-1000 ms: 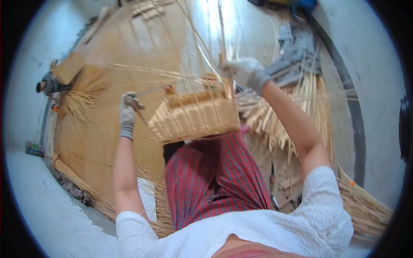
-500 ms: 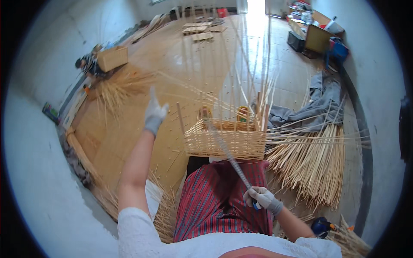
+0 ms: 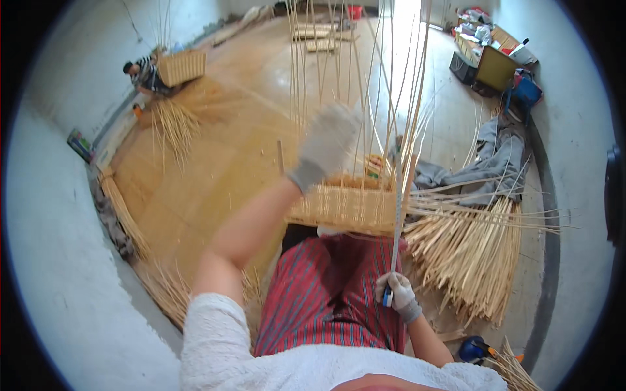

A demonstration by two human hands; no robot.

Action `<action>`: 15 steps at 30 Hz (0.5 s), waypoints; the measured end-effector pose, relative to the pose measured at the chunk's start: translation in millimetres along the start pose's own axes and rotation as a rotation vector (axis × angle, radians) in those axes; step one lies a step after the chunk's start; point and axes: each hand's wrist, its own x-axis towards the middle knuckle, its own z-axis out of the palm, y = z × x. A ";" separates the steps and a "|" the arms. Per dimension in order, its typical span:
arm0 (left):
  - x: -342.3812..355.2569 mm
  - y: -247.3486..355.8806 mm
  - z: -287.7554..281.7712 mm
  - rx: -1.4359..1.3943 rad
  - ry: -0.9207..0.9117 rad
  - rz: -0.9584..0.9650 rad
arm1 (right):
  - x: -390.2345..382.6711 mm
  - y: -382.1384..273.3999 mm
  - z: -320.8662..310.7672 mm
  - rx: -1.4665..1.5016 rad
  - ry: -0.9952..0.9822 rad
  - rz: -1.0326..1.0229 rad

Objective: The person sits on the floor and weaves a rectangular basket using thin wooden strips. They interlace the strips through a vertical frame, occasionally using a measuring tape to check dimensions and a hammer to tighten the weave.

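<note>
A half-woven wicker basket (image 3: pixel 349 208) rests at my knees, with long upright canes (image 3: pixel 390 85) rising from it. My right hand (image 3: pixel 399 298), in a pale work glove, is closed on a tape measure (image 3: pixel 387 297) with a blue case. Its blade is pulled out and stands nearly upright, running past the basket's right corner. Also gloved, my left hand (image 3: pixel 328 144) is raised over the basket's far rim among the canes. Motion smears its fingers, and I cannot tell whether they touch a cane. A striped red apron (image 3: pixel 332 287) covers my lap.
Loose cane bundles (image 3: pixel 473 257) and a grey cloth (image 3: pixel 479 163) lie on the right. Long cane ends stick out sideways there. At the far left a person (image 3: pixel 145 75) sits with another basket (image 3: pixel 182 67). Boxes (image 3: pixel 493 67) stand at the back right.
My left hand has swung right, from beside the basket to above it. The tape blade has turned from slanting left across the basket to nearly upright at its right corner.
</note>
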 end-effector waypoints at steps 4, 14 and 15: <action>-19.2 102.8 24.7 -0.398 -0.053 0.158 | 3.4 -4.5 7.1 0.076 0.032 0.032; -42.4 197.2 74.7 -0.768 -0.484 -0.466 | -14.3 -4.6 26.5 0.089 0.266 -0.157; -40.5 196.5 76.4 -0.737 -0.451 -0.481 | -9.0 -5.0 24.7 0.068 0.216 -0.188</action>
